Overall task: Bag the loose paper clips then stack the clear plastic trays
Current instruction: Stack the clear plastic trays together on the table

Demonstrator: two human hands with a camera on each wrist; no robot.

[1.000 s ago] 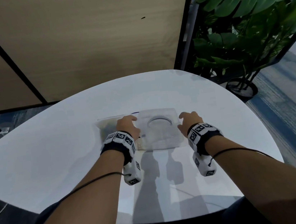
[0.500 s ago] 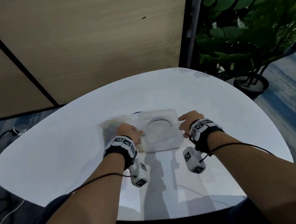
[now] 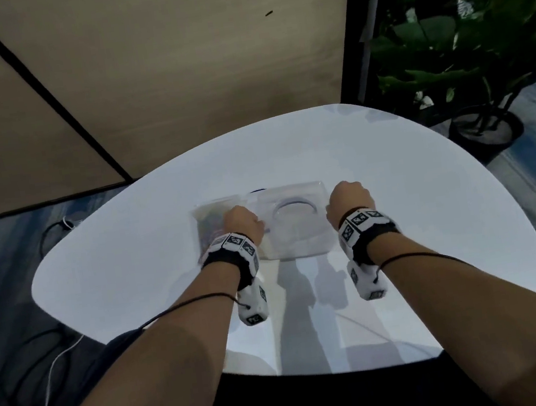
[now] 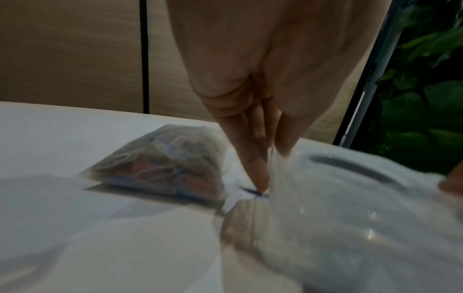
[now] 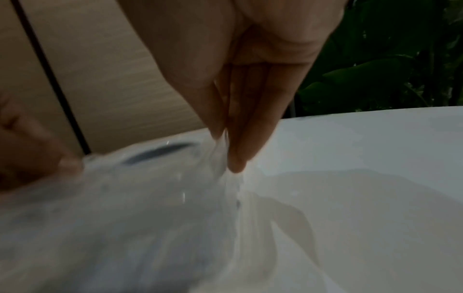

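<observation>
A clear plastic tray (image 3: 298,233) with a round recess lies in the middle of the white table (image 3: 132,271). My left hand (image 3: 245,221) pinches its left edge between thumb and fingers (image 4: 258,170). My right hand (image 3: 344,201) pinches the right edge, fingers (image 5: 238,158) pointing down. The tray (image 4: 350,208) is blurred in both wrist views, and I cannot tell whether it is one tray or a stack. A clear bag of coloured paper clips (image 4: 160,164) lies just left of the tray, partly behind my left hand (image 3: 208,224).
A small dark blue thing (image 4: 253,192) lies on the table by the tray's left edge. A potted plant (image 3: 485,130) stands on the floor at the back right. Cables (image 3: 57,349) run over the floor on the left. A beige wall panel (image 3: 173,62) is behind the table.
Both hands, whose fingers lay spread at the tray's sides, have curled in and now pinch its edges. The right hand has shifted slightly farther from me. The head view has turned a little.
</observation>
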